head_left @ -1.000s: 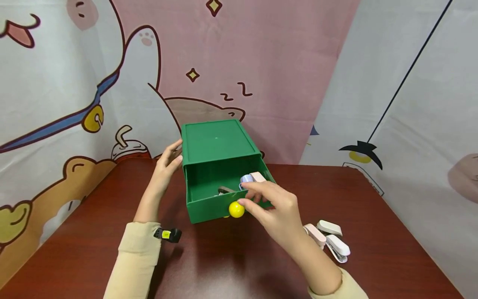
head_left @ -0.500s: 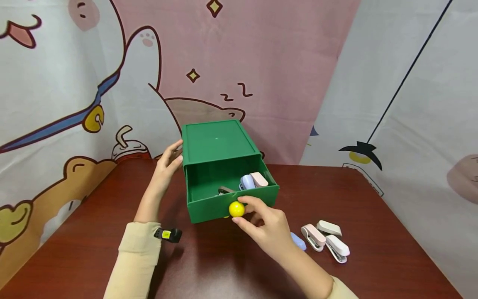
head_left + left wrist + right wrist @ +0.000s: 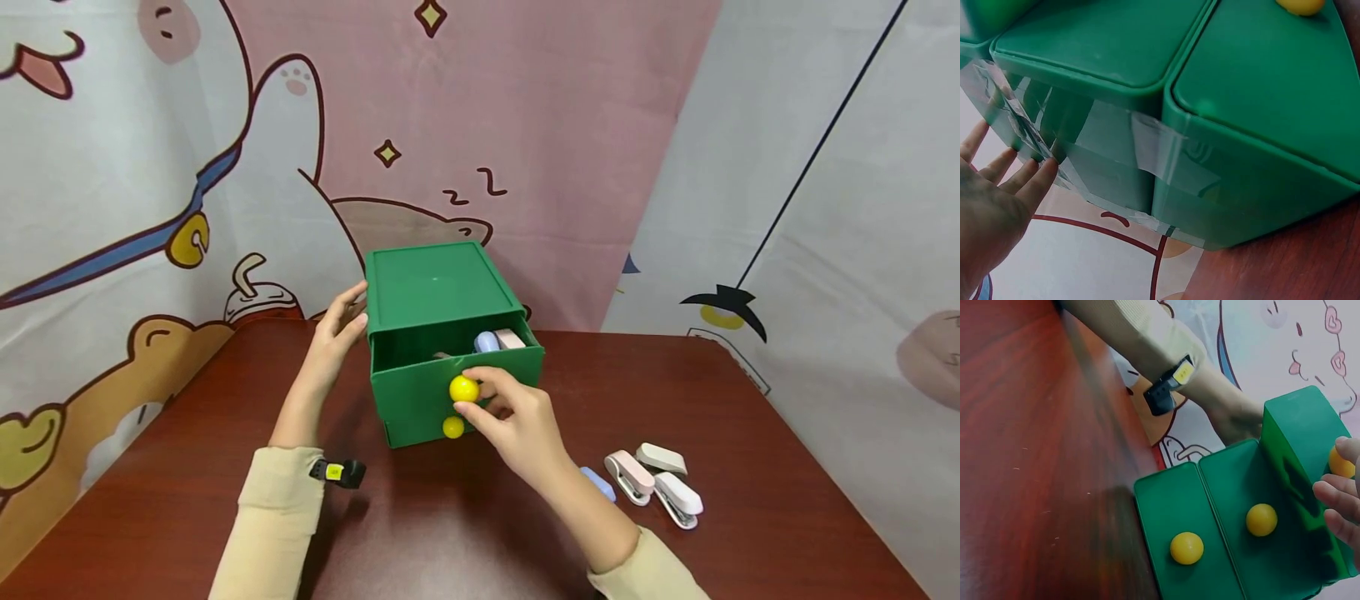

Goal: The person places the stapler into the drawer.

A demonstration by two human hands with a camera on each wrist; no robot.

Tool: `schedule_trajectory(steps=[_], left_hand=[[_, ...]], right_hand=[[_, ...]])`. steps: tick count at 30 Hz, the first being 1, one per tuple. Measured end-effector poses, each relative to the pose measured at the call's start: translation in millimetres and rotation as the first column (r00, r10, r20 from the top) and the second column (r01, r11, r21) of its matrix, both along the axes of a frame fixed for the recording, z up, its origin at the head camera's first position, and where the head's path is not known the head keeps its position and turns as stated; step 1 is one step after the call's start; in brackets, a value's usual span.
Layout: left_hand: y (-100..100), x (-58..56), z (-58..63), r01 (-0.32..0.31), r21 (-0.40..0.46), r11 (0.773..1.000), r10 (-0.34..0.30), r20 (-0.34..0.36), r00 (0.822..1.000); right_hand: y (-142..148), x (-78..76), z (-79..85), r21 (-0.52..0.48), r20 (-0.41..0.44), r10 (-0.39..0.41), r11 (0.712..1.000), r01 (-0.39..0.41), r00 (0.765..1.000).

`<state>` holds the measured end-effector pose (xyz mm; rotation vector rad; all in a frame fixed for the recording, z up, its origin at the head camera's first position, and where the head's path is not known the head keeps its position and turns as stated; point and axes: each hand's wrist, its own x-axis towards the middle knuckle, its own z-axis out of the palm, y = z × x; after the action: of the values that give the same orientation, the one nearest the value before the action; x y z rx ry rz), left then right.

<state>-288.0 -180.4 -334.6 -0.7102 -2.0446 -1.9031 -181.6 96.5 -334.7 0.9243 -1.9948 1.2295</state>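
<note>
A green drawer cabinet (image 3: pixel 442 283) stands on the table, its top drawer (image 3: pixel 408 392) pulled partway out. My right hand (image 3: pixel 517 421) pinches the drawer's round yellow knob (image 3: pixel 463 389) between thumb and forefinger. Inside the drawer lie a light-purple stapler (image 3: pixel 487 342) and a pale pink one; a greyish item beside them is mostly hidden by the drawer front. Against the cabinet's left side rests my left hand (image 3: pixel 335 329), fingers spread and nearly straight. The left wrist view shows that hand (image 3: pixel 997 194) at the taped side wall.
To the right on the table are a pink stapler (image 3: pixel 630 477), a white stapler (image 3: pixel 678 500), an off-white stapler (image 3: pixel 662 457) and a blue item (image 3: pixel 597 483) partly behind the right forearm. Two lower drawers with yellow knobs (image 3: pixel 1187 549) are closed. A cartoon-printed curtain hangs behind.
My right hand has settled from the drawer's rim onto the knob, and the top drawer has slid partway inward. A lower knob is now more visible. The left hand stays in place.
</note>
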Motion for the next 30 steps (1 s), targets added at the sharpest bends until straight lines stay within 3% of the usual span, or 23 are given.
schedule_trajectory(steps=[13,23,27,30], left_hand=[[1,-1.0,0.7,0.005,-0.010,1.000,-0.005,0.003,1.000],[1,-1.9,3.0,0.009,-0.004,1.000,-0.009,0.001,1.000],[4,10.1,13.4,0.003,-0.013,1.000,-0.002,0.020,1.000],[4,12.9,14.9,0.000,-0.013,1.000,0.000,0.028,1.000]], right_hand=[[-14,-38.7,2.0,-0.080,0.210,-0.016,0.996,0.034,0.978],[-15,-46.8,8.1,-0.015,0.197,-0.084,0.996,0.088,0.977],[-16,-48.0,7.2,0.004,0.216,-0.100,0.995,0.102,0.971],[-14,-45.8,2.6,0.002,0.209,-0.109,0.994,0.111,0.972]])
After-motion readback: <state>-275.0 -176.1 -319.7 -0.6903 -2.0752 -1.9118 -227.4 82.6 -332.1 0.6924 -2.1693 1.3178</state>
